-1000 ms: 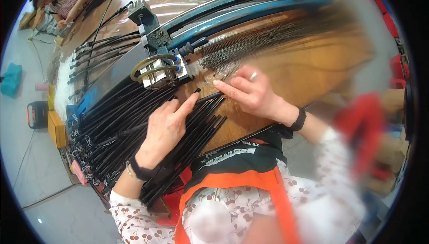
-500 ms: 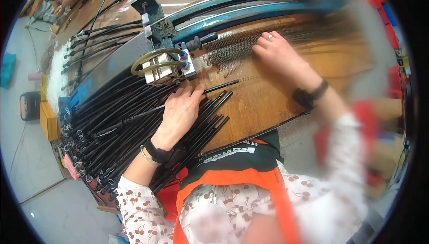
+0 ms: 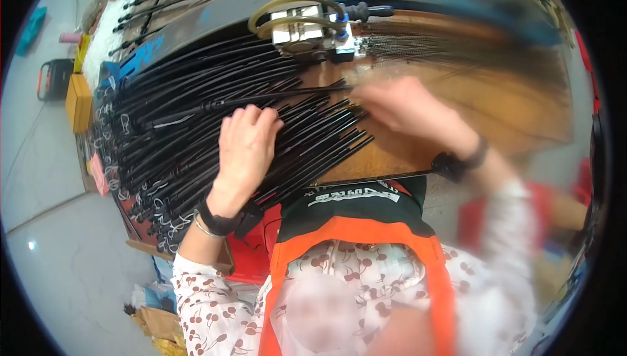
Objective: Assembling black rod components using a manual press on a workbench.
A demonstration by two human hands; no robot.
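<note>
Many slim black cables [image 3: 196, 140] lie side by side in a thick pile, with thin pale loops at their left ends. My left hand [image 3: 247, 150] rests on the pile, its fingers curled down; the fingertips are hidden, so what they grip cannot be seen. Just above those fingers one longer black cable [image 3: 287, 93] with a thicker sleeve runs to the right. My right hand [image 3: 408, 108], smeared by motion, is closed in a pinch at that cable's right end. Past it, at the back, thin coil springs [image 3: 418, 49] lie spread on the wooden board [image 3: 496, 105].
A metal clamp device [image 3: 304, 26] with curved tan hoses and blue fittings stands behind my hands. Blue rails [image 3: 450, 3] extend right from it. Further cables [image 3: 170, 0] lie beyond. A yellow box [image 3: 80, 101] is at the left edge, and a red stool [image 3: 251, 251] below the board.
The view has shifted, so the clamp device sits further right and higher. My right hand has come from the springs to the cable's end. My left hand has drawn back from the cable's tip.
</note>
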